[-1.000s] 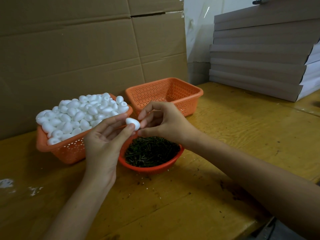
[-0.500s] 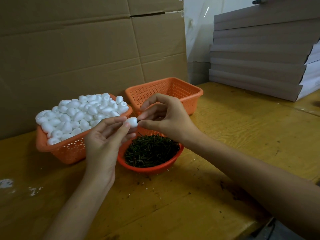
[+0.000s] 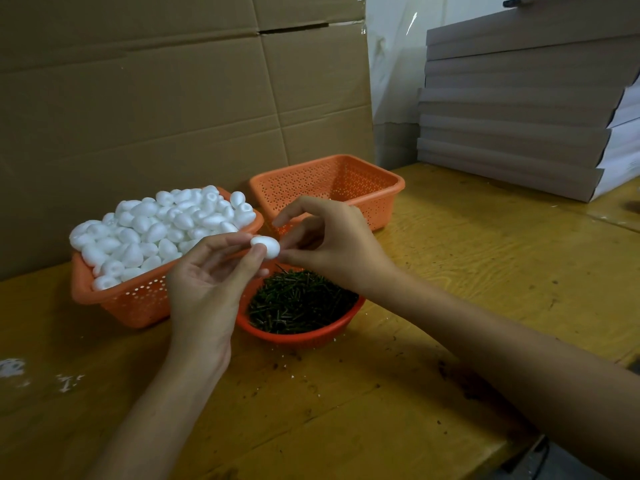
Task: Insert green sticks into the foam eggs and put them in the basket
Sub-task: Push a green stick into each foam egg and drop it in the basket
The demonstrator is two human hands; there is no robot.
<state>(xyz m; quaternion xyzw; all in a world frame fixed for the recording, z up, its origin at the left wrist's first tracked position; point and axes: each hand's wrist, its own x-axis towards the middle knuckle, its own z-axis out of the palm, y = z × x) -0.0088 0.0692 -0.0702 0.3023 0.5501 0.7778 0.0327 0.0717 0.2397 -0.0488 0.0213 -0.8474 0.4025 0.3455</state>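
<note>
My left hand pinches a white foam egg between thumb and fingertips, above the round orange bowl of green sticks. My right hand meets the egg's right end with thumb and fingertips pinched together; any stick between them is hidden. An orange basket heaped with foam eggs stands at the left. Behind the hands, a second orange basket stands with its floor mostly hidden.
Cardboard sheets form a wall behind the baskets. A stack of flat grey boards sits at the back right of the wooden table. White foam crumbs lie at the left edge.
Both hands have stayed close together over the bowl. The egg has turned slightly in my left fingers while my right fingertips pressed in at its end.
</note>
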